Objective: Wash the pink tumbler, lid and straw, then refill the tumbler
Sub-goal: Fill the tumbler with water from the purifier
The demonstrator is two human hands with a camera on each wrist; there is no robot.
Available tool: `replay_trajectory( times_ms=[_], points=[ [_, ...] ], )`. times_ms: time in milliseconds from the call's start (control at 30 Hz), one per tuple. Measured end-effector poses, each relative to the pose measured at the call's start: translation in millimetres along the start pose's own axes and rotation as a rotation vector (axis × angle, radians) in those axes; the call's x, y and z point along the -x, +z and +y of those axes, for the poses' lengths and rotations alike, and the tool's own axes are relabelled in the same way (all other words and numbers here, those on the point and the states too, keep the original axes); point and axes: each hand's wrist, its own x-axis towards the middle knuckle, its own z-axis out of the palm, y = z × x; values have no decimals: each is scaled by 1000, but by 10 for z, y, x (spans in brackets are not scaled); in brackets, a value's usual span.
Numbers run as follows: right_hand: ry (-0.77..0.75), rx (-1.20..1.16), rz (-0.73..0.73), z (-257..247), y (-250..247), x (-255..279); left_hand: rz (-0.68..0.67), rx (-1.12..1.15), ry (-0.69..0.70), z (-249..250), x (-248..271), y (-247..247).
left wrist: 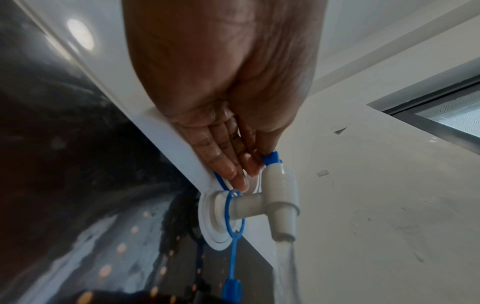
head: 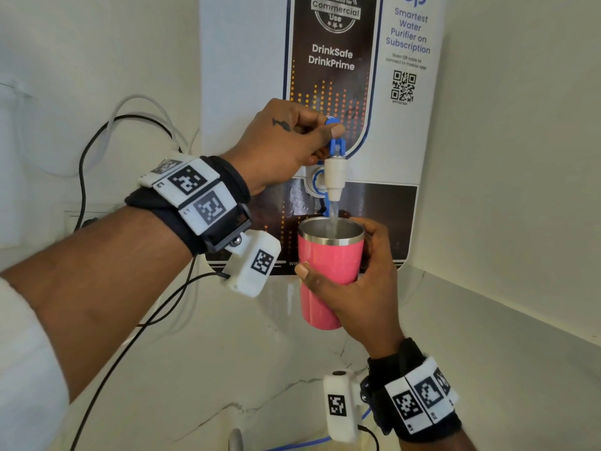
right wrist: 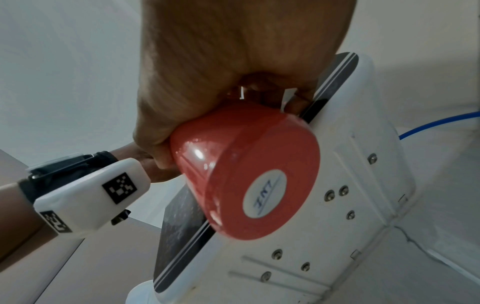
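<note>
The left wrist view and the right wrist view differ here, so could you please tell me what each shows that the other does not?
Only the left wrist view shows the left hand on the blue lever of the tap, with water running out. Only the right wrist view shows the right hand gripping the pink tumbler, seen from its base. Both show the water purifier on the wall.

Even, soft light fills the head view, bright on the white wall (head: 97, 53), with faint shadows only. The water purifier (left wrist: 78, 185) front is glossy, with a round glare spot in the left wrist view; its dark panel is smeared out of focus. The pink tumbler (right wrist: 249, 179) base carries small highlights, and the palm above it sits dim. Both wrist views bend straight edges near their borders.
</note>
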Motion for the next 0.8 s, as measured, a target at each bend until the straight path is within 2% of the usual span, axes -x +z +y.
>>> replay_trajectory(
  times_ms=[267,500,800],
  points=[
    [10,-26,2,-8,7,2,14,13,11,-18,-7,15],
    [14,-37,0,-13,17,7,77,-79,54,-50,-21,39],
    [17,-9,-3,1,8,1,63,-30,66,-55,-30,31]
  ],
)
